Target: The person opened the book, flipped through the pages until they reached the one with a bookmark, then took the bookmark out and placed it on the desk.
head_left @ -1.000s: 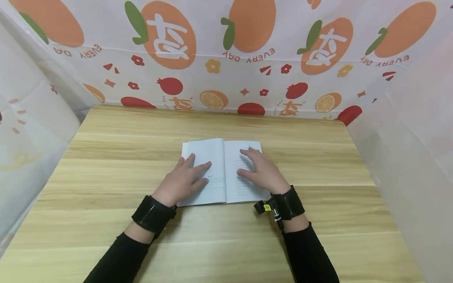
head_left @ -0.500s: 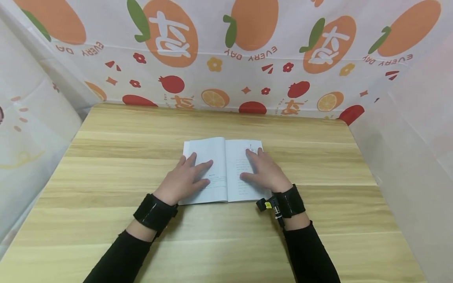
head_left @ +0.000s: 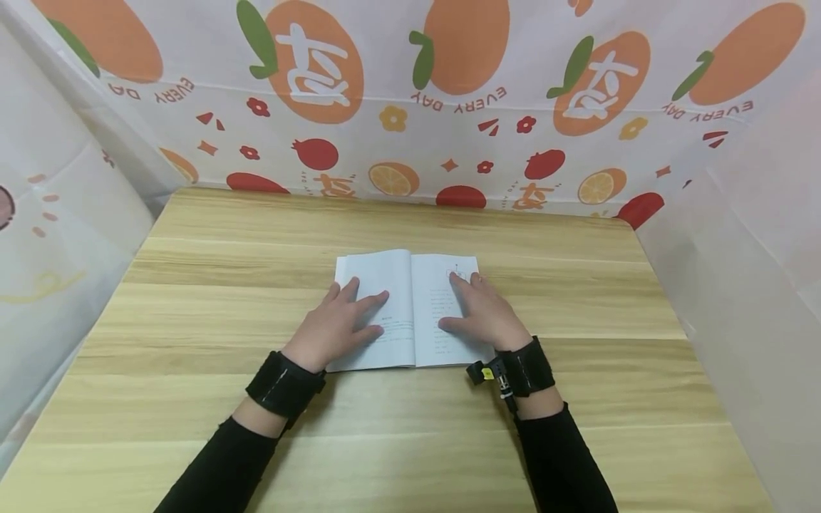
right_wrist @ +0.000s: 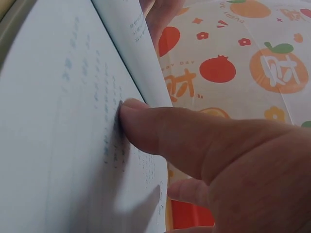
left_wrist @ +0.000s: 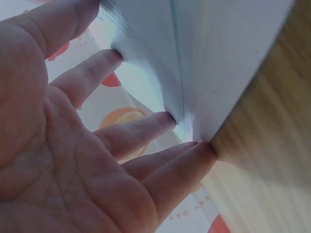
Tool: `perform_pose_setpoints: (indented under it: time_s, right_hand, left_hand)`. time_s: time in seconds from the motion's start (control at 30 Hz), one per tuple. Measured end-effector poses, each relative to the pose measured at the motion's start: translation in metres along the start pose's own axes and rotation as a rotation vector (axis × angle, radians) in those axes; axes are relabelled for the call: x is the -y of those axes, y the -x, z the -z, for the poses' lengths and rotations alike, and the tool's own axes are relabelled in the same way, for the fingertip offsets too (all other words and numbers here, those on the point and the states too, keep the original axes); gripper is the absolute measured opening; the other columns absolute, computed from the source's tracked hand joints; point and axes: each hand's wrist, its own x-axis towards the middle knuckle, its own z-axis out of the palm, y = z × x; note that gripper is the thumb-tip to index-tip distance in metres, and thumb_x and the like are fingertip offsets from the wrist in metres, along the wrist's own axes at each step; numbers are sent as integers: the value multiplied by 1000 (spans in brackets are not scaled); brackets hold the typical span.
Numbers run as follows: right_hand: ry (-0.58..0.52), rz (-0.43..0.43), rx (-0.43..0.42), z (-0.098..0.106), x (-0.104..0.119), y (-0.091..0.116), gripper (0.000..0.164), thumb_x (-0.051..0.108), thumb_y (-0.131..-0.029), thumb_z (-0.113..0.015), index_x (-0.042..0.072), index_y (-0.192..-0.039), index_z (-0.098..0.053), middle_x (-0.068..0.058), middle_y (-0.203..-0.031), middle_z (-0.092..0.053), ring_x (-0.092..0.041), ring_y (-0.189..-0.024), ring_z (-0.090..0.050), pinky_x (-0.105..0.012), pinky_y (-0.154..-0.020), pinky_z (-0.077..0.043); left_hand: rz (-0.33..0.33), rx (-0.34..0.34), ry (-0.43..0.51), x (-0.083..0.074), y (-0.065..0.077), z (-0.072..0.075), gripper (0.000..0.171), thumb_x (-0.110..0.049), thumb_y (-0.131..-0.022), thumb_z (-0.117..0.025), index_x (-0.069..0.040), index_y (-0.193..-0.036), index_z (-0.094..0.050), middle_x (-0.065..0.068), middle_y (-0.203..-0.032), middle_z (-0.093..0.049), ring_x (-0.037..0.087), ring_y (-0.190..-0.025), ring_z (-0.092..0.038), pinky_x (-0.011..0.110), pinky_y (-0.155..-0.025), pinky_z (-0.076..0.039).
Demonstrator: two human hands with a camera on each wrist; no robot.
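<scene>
An open book [head_left: 391,278] with printed white pages lies flat on the wooden table. Across its left page my left hand [head_left: 330,329] rests with fingers spread; in the left wrist view the fingertips [left_wrist: 116,54] touch the paper, and the little finger reaches the table beside the book's edge. My right hand [head_left: 486,313] rests on the right page, its fingers extended toward the top outer corner. Seen from the right wrist, the thumb [right_wrist: 146,124] touches the printed lines. The right hand hides part of the right page's outer edge.
The light wooden table [head_left: 410,442] extends around the book on all sides. Behind it hangs a white curtain [head_left: 359,149] printed with fruit, and plain pale cloth [head_left: 737,235] borders the right side. Black bands [head_left: 285,385] circle both wrists.
My right hand has come down onto the right page and shifted slightly right, toward the outer edge. My left hand stays on the left page. The whole view has drifted a little.
</scene>
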Motion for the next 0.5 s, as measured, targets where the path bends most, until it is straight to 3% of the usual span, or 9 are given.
perform_pose_setpoints:
  time_s: [0.5]
  right_hand:
    - [-15, 16, -2, 0, -1, 1, 86, 47, -80, -70, 12, -149, -31, -24, -147, -29, -40, -136, -17, -56, -107, -23]
  left_hand:
    - [19, 3, -1, -1, 1, 1, 57, -40, -85, -69, -25, -137, -52, 29, -144, -31, 58, -124, -27, 69, -78, -43]
